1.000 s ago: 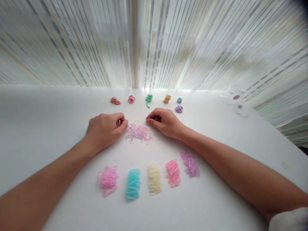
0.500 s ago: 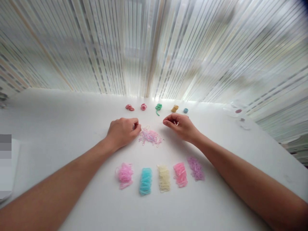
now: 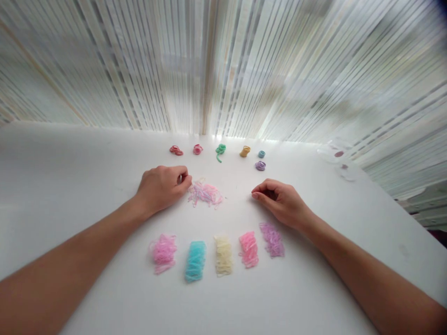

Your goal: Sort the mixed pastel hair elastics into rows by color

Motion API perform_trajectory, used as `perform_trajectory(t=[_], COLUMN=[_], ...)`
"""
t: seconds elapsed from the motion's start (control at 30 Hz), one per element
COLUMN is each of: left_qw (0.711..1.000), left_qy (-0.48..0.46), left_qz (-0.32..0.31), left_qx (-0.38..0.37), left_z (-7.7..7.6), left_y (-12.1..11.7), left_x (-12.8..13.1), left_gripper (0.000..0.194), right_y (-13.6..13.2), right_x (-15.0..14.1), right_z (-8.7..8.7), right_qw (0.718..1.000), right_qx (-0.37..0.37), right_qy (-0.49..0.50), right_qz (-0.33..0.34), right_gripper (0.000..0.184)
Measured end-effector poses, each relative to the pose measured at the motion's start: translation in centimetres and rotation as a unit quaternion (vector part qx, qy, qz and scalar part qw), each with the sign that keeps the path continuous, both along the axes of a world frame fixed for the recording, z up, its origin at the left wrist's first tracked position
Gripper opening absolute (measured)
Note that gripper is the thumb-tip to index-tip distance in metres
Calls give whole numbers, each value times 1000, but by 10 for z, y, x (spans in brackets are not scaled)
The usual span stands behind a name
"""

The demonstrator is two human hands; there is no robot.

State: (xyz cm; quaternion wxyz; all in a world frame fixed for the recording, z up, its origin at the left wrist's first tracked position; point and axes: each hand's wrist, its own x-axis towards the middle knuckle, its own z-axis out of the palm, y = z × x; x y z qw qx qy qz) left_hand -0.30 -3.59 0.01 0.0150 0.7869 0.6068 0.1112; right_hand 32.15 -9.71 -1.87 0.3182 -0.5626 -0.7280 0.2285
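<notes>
A loose pile of thin pastel strands (image 3: 206, 193), like small rubber bands, lies on the white table. My left hand (image 3: 165, 188) rests at the pile's left edge, thumb and forefinger pinched; whatever is between the fingertips is too small to make out. To the right of the pile, my right hand (image 3: 281, 200) lies low over the table with thumb and fingertips together. What they hold, if anything, cannot be seen. Just beyond this hand sits a small purple coil (image 3: 260, 166), apart from the fingers.
Along the back stand red (image 3: 176, 150), pink (image 3: 197, 149), green (image 3: 220, 149), yellow (image 3: 245, 151) and blue (image 3: 261, 154) coils. Nearer me lie pink (image 3: 164, 253), turquoise (image 3: 195, 261), cream (image 3: 223, 256), bright pink (image 3: 249, 250) and lilac (image 3: 272, 240) strand bundles. A striped curtain (image 3: 195, 70) hangs behind.
My right hand has moved right and toward me, away from the back row. The purple coil now shows near where it was. My left hand stays by the pile; the view has shifted slightly.
</notes>
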Motion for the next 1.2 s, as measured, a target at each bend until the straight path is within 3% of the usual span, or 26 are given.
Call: perform_trajectory(t=[0.17, 0.63, 0.93, 1.2], left_qw=[1000, 999, 999, 998], left_qy=[18, 25, 32, 34], left_qz=[14, 33, 37, 43], left_qx=[-17, -25, -24, -24], left_z=[6, 9, 6, 7], left_y=[-1, 1, 4, 5], left_x=[4, 4, 1, 1], left_gripper=[36, 34, 36, 37], right_y=[-1, -1, 1, -3], right_x=[5, 7, 23, 31], right_z=[0, 5, 22, 38], right_qw=[999, 999, 982, 975], right_qx=[7, 0, -124, -148], right_qy=[-13, 15, 89, 23], right_qz=[33, 49, 112, 165], right_gripper=[20, 12, 23, 14])
